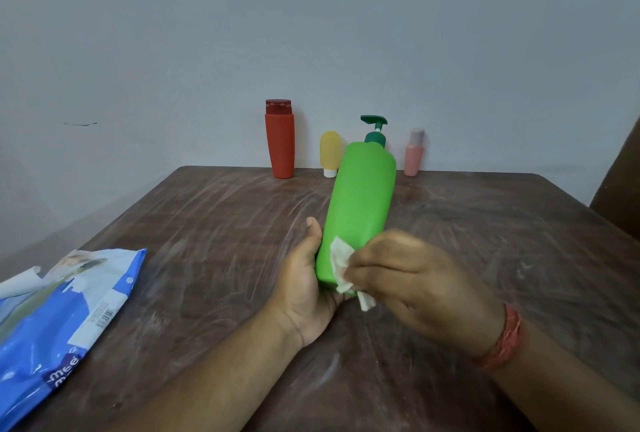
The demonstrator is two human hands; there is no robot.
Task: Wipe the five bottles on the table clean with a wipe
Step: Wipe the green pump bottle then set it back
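Observation:
My left hand [306, 279] grips the base of a big green pump bottle [360, 203], held tilted above the table with its dark green pump pointing away. My right hand [412, 276] pinches a crumpled white wipe [341, 263] against the bottle's lower side. Three more bottles stand along the table's far edge by the wall: a tall red one [280, 141], a small yellow one [329, 153] on its white cap, and a small pink one [414, 153]. A fifth bottle is not in view.
A blue and white pack of wipes [59, 321] lies at the left front of the brown wooden table [207, 224], flap partly lifted. A dark brown object [620, 186] stands at the right edge. A grey wall is right behind the table.

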